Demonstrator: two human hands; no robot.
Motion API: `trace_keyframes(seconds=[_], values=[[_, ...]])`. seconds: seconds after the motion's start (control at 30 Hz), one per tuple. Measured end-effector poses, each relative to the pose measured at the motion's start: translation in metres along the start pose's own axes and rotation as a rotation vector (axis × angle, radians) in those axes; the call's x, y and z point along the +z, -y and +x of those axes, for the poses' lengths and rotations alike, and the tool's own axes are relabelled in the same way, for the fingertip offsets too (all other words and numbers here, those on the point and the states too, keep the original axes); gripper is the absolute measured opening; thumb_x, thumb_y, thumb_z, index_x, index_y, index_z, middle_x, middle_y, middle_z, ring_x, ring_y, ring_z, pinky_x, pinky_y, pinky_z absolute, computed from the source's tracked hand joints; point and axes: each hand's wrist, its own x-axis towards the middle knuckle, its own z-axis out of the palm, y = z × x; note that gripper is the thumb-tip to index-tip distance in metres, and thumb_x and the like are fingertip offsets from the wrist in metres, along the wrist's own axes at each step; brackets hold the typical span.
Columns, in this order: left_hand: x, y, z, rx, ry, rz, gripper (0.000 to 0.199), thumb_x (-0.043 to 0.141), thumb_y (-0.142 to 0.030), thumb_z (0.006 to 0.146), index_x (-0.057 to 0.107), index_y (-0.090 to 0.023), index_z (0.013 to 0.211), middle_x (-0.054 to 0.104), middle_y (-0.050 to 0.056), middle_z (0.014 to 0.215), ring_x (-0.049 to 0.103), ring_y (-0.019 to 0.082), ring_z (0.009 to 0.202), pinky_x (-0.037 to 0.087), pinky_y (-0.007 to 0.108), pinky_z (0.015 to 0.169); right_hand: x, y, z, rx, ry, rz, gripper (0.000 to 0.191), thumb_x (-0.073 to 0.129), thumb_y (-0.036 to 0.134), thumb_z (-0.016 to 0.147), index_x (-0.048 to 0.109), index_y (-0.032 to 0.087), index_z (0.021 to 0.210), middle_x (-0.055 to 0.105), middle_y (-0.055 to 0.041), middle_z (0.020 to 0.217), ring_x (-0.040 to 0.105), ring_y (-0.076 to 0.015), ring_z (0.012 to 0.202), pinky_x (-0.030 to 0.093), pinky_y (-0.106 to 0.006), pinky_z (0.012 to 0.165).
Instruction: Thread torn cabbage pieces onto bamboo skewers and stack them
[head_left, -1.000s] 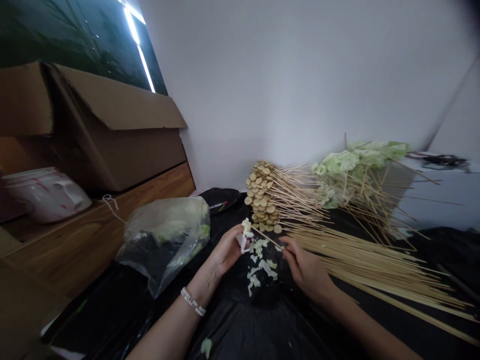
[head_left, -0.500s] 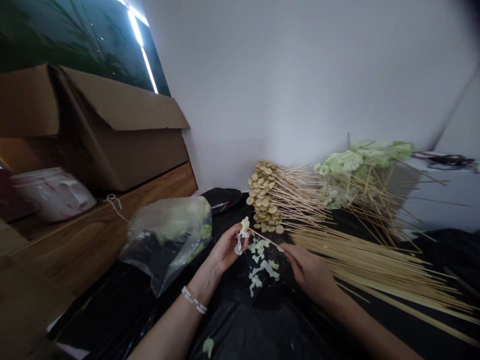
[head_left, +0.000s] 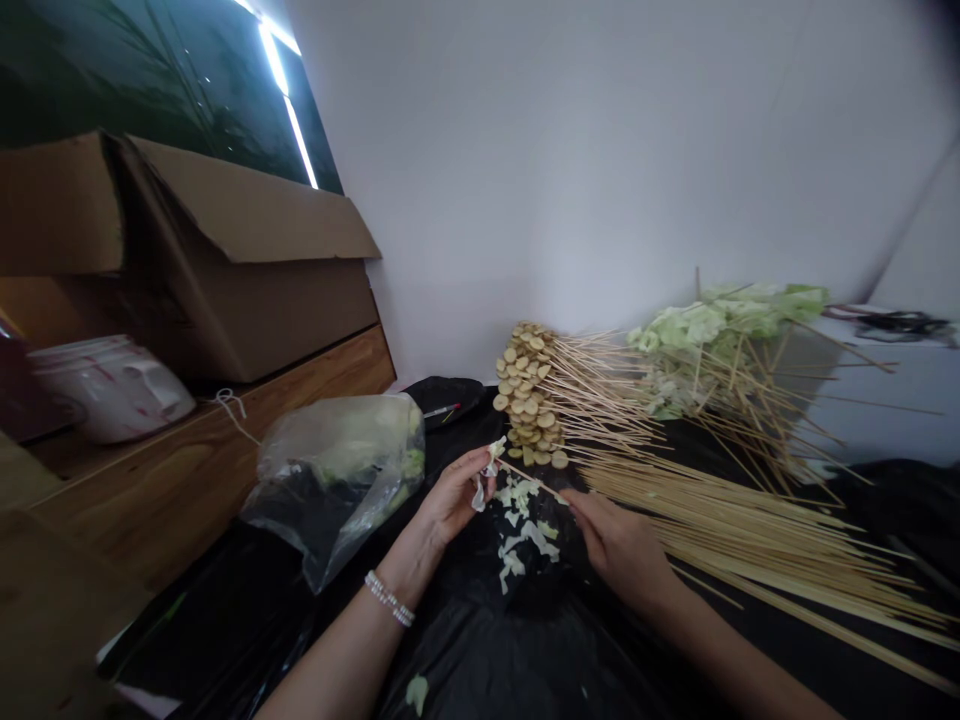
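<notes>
A black plastic sheet (head_left: pixel 525 660) covers the work surface, with a cardboard box (head_left: pixel 247 300) and a white plastic tub (head_left: pixel 112 395) on a wooden ledge (head_left: pixel 150 470) to the left. On the sheet, a clear plastic bag (head_left: pixel 330 470) holds pale green leaves, apparently cabbage. Across the right side lies a long bundle of bamboo skewers (head_left: pixel 750 540). Beyond it, skewers threaded with round tan slices (head_left: pixel 525 395) fan out in a stack, and skewers carrying pale green cabbage leaves (head_left: pixel 712 335) are heaped further right.

The hands work close together in the middle. The left hand (head_left: pixel 454 495) is curled narrowly, its thumb and fingers pinching a torn cabbage piece (head_left: pixel 478 492). The right hand (head_left: pixel 611 540) pinches the blunt end of a single bamboo skewer (head_left: pixel 532 480) between thumb and fingers, and the skewer slants across the gap between the hands. What has just changed is small: the skewer's point now sits at the cabbage piece, which is gathered lower into the left fingers than half a second ago. Whether the point has pierced it, I cannot tell. Loose cabbage scraps (head_left: pixel 521 525) lie on the sheet just below the hands.
</notes>
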Motion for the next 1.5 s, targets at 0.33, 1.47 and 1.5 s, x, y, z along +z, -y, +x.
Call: trace_keyframes(seconds=[0.33,1.47,1.5], values=[[-0.003,0.003,0.000,-0.037,-0.008,0.011,0.014,0.072,-0.004,0.072,0.070,-0.011,0.084,0.069,0.003,0.073,0.062,0.010,0.055,0.053,0.020,0.056,0.002,0.003,-0.003,-0.005,0.024,0.035,0.032,0.037,0.014,0.093,0.061,0.017,0.113,0.070,-0.0078,0.098,0.067,-0.0181,0.087,0.053,-0.033,0.081],[0.004,0.014,-0.001,-0.208,0.010,-0.016,0.014,0.069,-0.018,0.081,0.066,-0.008,0.091,0.067,0.007,0.077,0.064,0.009,0.061,0.052,0.016,0.055,0.000,0.004,0.004,0.084,0.027,0.124,0.030,0.033,0.019,0.094,0.063,0.021,0.095,0.065,-0.0024,0.074,0.061,-0.0147,0.066,0.045,-0.026,0.063],[0.003,0.011,0.000,-0.239,-0.023,-0.080,0.013,0.065,-0.018,0.084,0.065,-0.008,0.093,0.067,0.008,0.078,0.065,0.011,0.063,0.053,0.017,0.057,-0.001,0.003,0.004,0.091,0.014,0.121,0.030,0.033,0.019,0.095,0.063,0.021,0.094,0.066,-0.0025,0.075,0.061,-0.0148,0.067,0.046,-0.026,0.063]])
